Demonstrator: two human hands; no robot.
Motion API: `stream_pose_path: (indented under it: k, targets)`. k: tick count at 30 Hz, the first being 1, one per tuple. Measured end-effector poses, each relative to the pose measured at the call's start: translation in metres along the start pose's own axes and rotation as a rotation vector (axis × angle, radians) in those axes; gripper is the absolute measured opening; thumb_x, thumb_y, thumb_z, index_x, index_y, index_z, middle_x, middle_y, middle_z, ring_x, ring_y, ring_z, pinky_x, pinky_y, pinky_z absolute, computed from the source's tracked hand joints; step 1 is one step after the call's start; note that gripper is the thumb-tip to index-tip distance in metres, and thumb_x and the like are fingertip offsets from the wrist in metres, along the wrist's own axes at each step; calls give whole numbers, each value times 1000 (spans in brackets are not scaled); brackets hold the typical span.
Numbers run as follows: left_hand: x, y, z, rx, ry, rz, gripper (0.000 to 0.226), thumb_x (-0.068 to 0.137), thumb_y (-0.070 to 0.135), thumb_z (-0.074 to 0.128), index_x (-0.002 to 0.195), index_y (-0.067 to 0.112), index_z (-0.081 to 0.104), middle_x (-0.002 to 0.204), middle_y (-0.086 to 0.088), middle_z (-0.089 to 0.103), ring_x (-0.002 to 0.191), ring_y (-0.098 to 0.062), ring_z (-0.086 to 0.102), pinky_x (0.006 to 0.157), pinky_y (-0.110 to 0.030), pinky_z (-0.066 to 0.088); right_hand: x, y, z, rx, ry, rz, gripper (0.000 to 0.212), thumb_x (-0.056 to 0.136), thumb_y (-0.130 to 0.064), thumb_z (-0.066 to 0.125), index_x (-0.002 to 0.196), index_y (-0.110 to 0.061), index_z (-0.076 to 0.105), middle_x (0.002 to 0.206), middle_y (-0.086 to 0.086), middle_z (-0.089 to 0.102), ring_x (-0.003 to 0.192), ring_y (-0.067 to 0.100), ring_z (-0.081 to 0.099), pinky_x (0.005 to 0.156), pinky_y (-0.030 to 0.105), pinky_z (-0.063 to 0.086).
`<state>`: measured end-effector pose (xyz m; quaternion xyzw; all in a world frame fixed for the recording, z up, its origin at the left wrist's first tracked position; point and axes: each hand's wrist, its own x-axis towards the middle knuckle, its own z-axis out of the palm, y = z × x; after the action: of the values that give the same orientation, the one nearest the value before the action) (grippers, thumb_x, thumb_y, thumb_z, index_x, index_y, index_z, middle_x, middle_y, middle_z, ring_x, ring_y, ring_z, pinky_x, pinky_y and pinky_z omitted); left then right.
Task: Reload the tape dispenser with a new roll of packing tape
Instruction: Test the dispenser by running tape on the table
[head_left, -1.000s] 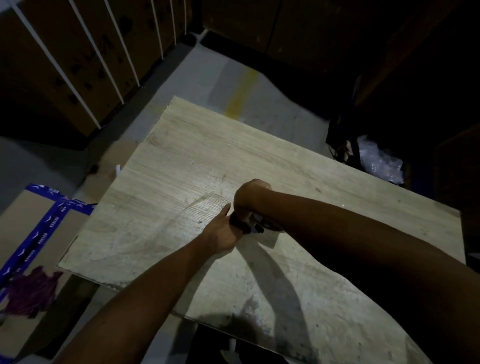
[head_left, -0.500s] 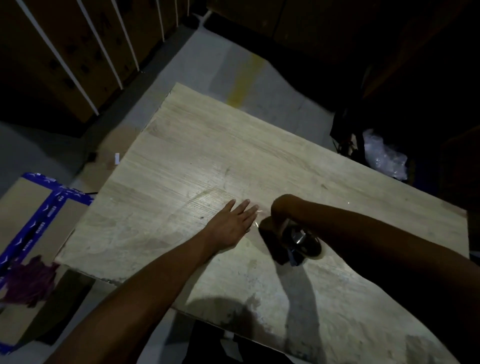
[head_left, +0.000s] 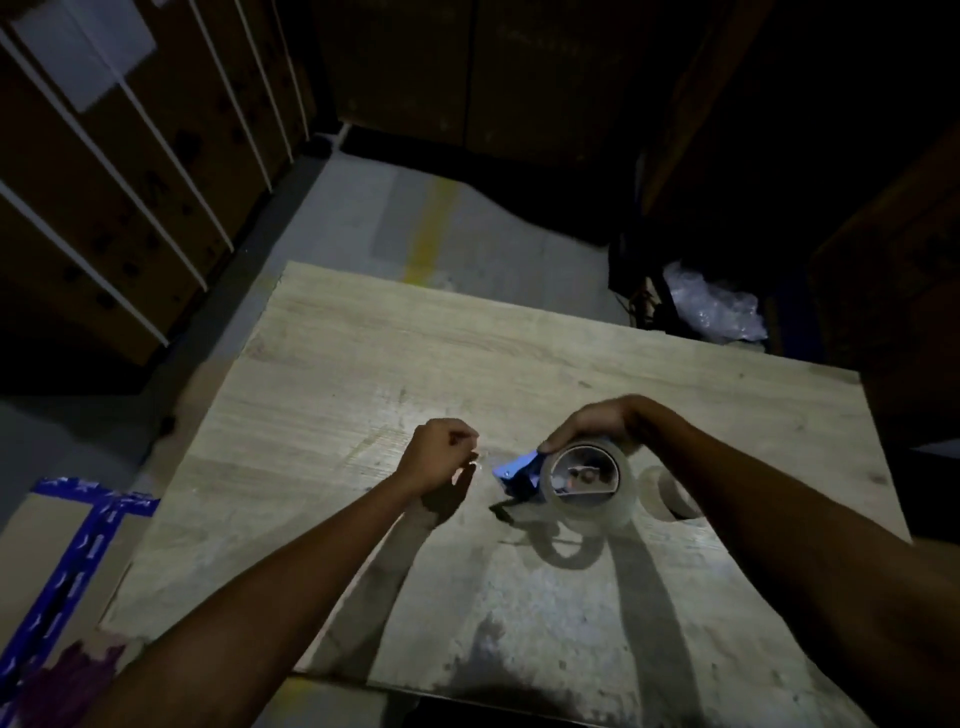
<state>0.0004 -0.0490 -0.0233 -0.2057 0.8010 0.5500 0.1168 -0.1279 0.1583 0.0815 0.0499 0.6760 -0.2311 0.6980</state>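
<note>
A blue tape dispenser (head_left: 519, 475) with a clear roll of packing tape (head_left: 589, 480) on it stands on the wooden table (head_left: 337, 374). My right hand (head_left: 592, 423) grips the roll and dispenser from above. To the left of the dispenser, my left hand (head_left: 441, 457) has its fingers curled and appears to pinch a thin shiny strip of tape; the strip is hard to make out. A bare cardboard core (head_left: 670, 493) lies on the table just right of the roll, partly behind my right forearm.
The table's left and near edges drop to a grey floor. A cardboard box with blue tape (head_left: 67, 561) sits at the lower left. Crumpled clear plastic (head_left: 711, 306) lies beyond the table's far right corner. Dark stacked boxes surround the area.
My right hand has lifted and turned the dispenser so the roll faces me. My left hand, flat on the table half a second ago, has curled its fingers near the dispenser's front.
</note>
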Motion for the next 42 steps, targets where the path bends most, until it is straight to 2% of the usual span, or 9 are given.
stream_pose_path:
  k: [4,8,12,15,19,22,27,34,42]
  targets:
    - [-8,49,-2,-489,-55,-253,24,94,11,52,99,-4,70,95,-23,73,77,-31,69,51,-24,53,4,58,3,491,4,-189,29,83,-32,63,78,-5,73,74,9,72,60,21,66,60,27,51]
    - [-6,61,5,-523,-174,-263,41,101,27,41,110,-2,68,104,-21,73,88,-32,71,84,-40,53,17,101,20,862,33,-336,31,81,-33,62,82,-5,74,73,10,72,59,23,67,59,28,53]
    - [-7,67,20,-530,-276,-279,46,101,38,40,112,3,67,108,-20,73,88,-30,71,80,-39,53,34,127,38,1096,-6,-503,34,84,-35,62,98,-6,73,87,13,74,73,28,70,72,36,52]
    - [-13,72,30,-541,-324,-270,45,100,37,43,117,0,64,111,-23,71,93,-33,70,86,-44,53,38,138,48,1213,-57,-615,49,71,-33,84,109,-5,72,99,16,73,85,32,70,80,39,53]
    - [-23,86,44,-531,-379,-252,43,98,32,49,122,-2,61,114,-28,68,92,-35,69,83,-42,55,35,147,54,1316,-126,-741,68,41,-26,99,101,-4,76,93,18,74,78,33,73,66,39,60]
    - [-31,98,54,-496,-464,-253,44,97,33,52,123,-3,58,103,-27,68,83,-32,69,68,-34,57,28,152,57,1372,-160,-795,71,48,-21,97,110,1,70,100,26,72,82,39,72,66,45,60]
    - [-39,111,80,-532,-506,-295,40,99,39,48,101,2,62,82,-15,68,68,-25,66,67,-35,56,35,168,57,1426,-145,-834,89,75,-30,83,146,0,40,148,28,42,137,43,41,111,54,37]
    - [-42,126,98,-560,-515,-218,38,99,40,48,95,6,64,76,-9,68,66,-24,66,61,-32,56,28,190,44,1349,-122,-885,71,39,-24,100,100,3,76,96,23,74,82,35,73,69,42,60]
    - [-32,159,111,-284,-506,27,29,96,22,60,104,-4,71,90,-15,65,82,-27,58,62,-31,54,13,197,32,1295,-80,-937,69,42,-29,98,102,-2,76,95,18,74,80,29,72,71,36,59]
